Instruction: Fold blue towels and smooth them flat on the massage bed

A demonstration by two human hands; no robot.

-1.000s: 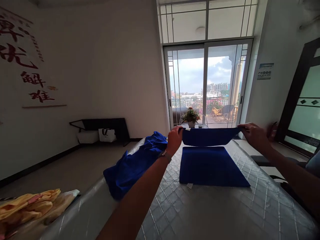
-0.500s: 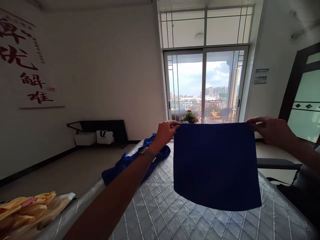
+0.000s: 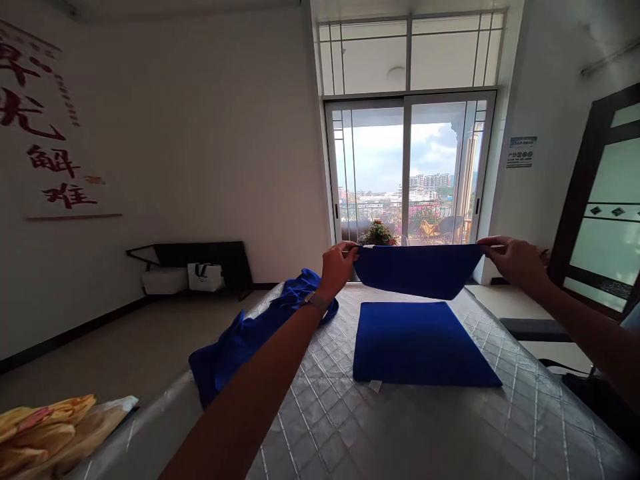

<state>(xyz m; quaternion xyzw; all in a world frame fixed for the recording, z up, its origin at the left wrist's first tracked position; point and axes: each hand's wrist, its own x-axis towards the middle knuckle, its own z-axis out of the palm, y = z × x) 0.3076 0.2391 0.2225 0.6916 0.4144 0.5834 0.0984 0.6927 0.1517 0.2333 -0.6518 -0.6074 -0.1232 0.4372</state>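
My left hand (image 3: 339, 267) pinches the upper left corner of a dark blue cloth (image 3: 415, 270). The upper right corner is in the fingers of my right hand (image 3: 507, 257). Between the two hands the top edge is pulled straight, and the lower part swings away from me. Below it, a flat blue rectangular cloth (image 3: 423, 343) lies on the silver quilted cover (image 3: 330, 413), a small white tag at its near edge. Beyond my left forearm sits a crumpled blue cloth (image 3: 250, 340).
Yellow fabric in a plastic bag (image 3: 55, 427) is at the lower left. A black bench (image 3: 205, 257) with a white bag (image 3: 205, 277) stands by the wall. A potted plant (image 3: 379, 235) is before the sliding glass door (image 3: 367, 173). At right is a dark padded seat (image 3: 530, 330).
The held cloth has swung forward and up, so less of its face shows. The flat blue cloth beneath has come into view. My right hand has shifted slightly left.
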